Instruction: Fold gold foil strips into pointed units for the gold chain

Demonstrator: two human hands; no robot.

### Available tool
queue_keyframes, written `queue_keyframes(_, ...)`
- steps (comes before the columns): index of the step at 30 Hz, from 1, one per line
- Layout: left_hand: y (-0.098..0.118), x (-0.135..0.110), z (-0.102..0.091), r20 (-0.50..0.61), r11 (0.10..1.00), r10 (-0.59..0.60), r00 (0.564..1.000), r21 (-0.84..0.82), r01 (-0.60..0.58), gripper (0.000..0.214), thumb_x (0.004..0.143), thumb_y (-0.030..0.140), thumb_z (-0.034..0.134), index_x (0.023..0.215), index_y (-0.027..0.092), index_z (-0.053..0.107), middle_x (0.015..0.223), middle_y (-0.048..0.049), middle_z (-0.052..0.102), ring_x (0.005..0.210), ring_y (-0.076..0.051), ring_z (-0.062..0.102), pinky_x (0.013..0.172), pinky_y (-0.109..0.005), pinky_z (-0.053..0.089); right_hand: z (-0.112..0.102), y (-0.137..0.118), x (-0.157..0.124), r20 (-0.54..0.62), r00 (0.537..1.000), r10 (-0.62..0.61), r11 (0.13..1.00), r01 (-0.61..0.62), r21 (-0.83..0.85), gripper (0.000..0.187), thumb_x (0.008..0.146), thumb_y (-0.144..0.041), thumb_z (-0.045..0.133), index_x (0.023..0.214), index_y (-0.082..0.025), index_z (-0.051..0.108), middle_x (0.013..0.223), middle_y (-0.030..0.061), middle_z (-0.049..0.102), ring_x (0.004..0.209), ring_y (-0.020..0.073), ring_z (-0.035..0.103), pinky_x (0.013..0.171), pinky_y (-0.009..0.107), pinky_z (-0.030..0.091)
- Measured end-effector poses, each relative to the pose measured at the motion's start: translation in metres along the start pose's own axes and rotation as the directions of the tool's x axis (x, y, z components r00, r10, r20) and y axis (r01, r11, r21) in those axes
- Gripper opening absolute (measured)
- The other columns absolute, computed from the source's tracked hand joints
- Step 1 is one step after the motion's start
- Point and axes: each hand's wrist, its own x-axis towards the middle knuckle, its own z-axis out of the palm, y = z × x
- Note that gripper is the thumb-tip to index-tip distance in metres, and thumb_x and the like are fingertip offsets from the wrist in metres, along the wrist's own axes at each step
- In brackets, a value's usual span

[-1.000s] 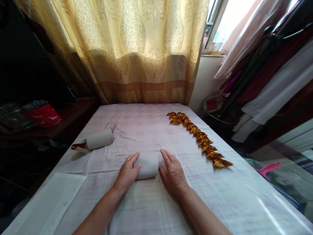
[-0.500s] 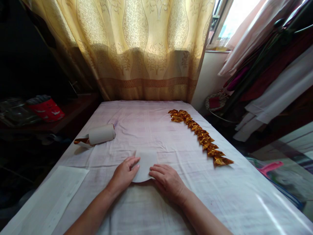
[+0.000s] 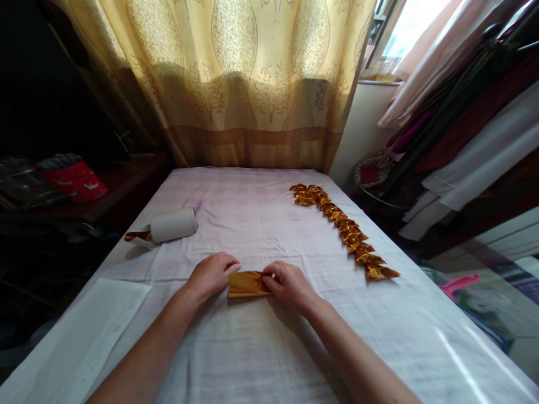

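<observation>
A folded sheet of gold foil paper (image 3: 246, 285) lies on the cloth-covered table in front of me, its shiny gold side up. My left hand (image 3: 210, 276) grips it at the upper left corner between thumb and fingers. At its right end, my right hand (image 3: 290, 285) pinches the foil paper, with thumb and index finger meeting near the edge. Several folded gold foil pieces (image 3: 347, 230) lie in an overlapping line to the right. On the left rests a white-backed roll (image 3: 172, 224) of the gold foil, its loose end hanging open.
A white paper sheet (image 3: 84, 336) lies at the front left on the pale tablecloth (image 3: 244, 219). A red container (image 3: 76, 180) stands on a dark side surface. A yellow curtain (image 3: 261, 106) hangs behind the table, clothes (image 3: 484, 146) at the right, and a pink handle (image 3: 461, 285) beside the edge.
The sheet between my hands showed its white side before; now it is folded over, gold side up. My right hand has moved slightly up and closed into a pinch on it.
</observation>
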Motion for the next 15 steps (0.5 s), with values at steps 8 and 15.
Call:
queue_keyframes(8, 0.014, 0.001, -0.010, 0.084, 0.993, -0.109, 0.990, 0.060, 0.105, 0.046, 0.092, 0.056, 0.043, 0.080, 0.023, 0.072, 0.082, -0.0058, 0.073, 0.080, -0.024, 0.066, 0.069, -0.030, 0.042, 0.001, -0.006, 0.021, 0.032, 0.984, 0.173, 0.968, -0.164, -0.192, 0.023, 0.087, -0.028, 0.061, 0.108, -0.024, 0.069, 0.102, 0.0038, 0.071, 0.089, 0.0179, 0.064, 0.070, 0.026, 0.037)
queue_keyframes(15, 0.030, -0.009, 0.002, 0.016, 0.967, -0.078, 0.997, 0.245, 0.071, 0.018, 0.081, 0.034, 0.068, 0.093, 0.022, 0.064, 0.100, -0.0051, 0.067, 0.095, -0.023, 0.061, 0.077, -0.031, 0.041, -0.020, -0.017, 0.034, 0.149, 0.951, 0.270, 0.930, -0.218, -0.294, 0.026, 0.079, -0.032, 0.068, 0.105, -0.027, 0.070, 0.107, 0.0048, 0.065, 0.089, 0.0188, 0.063, 0.069, 0.026, 0.037)
